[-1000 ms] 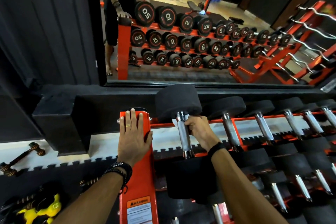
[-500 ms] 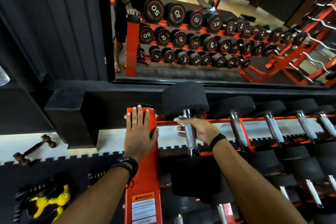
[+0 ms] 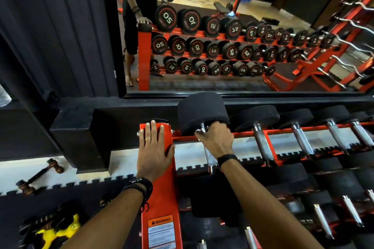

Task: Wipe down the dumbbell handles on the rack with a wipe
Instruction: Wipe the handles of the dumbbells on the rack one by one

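The first dumbbell handle [image 3: 210,157] is lying on the top tier of the orange rack [image 3: 162,192], at its left end, running from a large black head [image 3: 202,113] by the mirror back toward the viewer. The right hand [image 3: 216,139] is wrapping around the far end of this chrome handle, just under the head, fingers curled over it; a sliver of pale wipe [image 3: 198,132] is showing at the fingertips. The left hand [image 3: 154,147] is resting flat, fingers straight and spread, on top of the rack's left upright. More dumbbells [image 3: 261,139] are sitting in a row to the right. The mirror [image 3: 242,26] above is reflecting the rack and numbered heads. A small bar [image 3: 38,176] is lying on the floor at left
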Demonstrator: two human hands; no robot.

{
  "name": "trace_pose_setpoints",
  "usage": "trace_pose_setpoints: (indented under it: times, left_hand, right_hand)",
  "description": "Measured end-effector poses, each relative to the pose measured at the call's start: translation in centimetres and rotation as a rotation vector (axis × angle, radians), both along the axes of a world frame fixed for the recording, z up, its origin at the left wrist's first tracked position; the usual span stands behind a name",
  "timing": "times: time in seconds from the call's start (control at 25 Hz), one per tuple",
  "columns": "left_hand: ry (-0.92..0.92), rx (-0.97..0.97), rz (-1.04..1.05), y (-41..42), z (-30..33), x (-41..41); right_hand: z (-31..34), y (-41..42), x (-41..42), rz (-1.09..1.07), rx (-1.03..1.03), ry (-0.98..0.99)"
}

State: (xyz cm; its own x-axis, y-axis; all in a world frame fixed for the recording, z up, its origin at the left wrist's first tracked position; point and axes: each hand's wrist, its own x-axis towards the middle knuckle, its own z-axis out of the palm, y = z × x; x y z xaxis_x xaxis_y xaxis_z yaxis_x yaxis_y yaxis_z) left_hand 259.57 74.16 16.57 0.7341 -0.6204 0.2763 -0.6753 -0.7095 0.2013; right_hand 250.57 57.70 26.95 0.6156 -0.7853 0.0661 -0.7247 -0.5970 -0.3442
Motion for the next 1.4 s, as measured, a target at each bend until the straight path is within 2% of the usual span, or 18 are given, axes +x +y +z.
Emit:
trace_pose_setpoints:
  times: [0.12, 0.28, 0.48, 0.68, 0.84, 0.96, 1.28, 1.4]
  left_hand:
    - [0.0, -0.006, -0.003, 0.1, 0.0, 0.0]
    - [-0.007, -0.015, -0.005, 0.1, 0.0, 0.0]
    - [-0.029, -0.001, -0.009, 0.0, -0.3, 0.1]
    - [-0.027, 0.017, -0.004, 0.0, -0.3, 0.1]
    - [-0.035, 0.007, -0.004, 0.0, -0.2, 0.0]
    - [-0.043, 0.009, -0.001, 0.0, -0.2, 0.0]
    - [-0.045, 0.008, 0.011, 0.0, -0.2, 0.0]
    - [-0.031, -0.003, 0.009, 0.0, -0.2, 0.0]
  right_hand:
    - [0.3, 0.0, -0.3, 0.008, -0.005, -0.08]
    - [-0.5, -1.7, -1.5, 0.102, 0.289, -0.243]
    - [-0.4, -2.2, -2.3, 0.066, 0.421, -0.343]
    - [-0.6, -2.0, -2.1, 0.028, 0.346, -0.264]
    - [0.4, -1.2, -1.7, -0.051, 0.245, -0.302]
    - [0.8, -1.0, -1.6, -0.073, 0.314, -0.362]
    - [1.1, -0.6, -2.2, 0.183, 0.153, -0.207]
    - [1.1, -0.6, -1.8, 0.145, 0.104, -0.209]
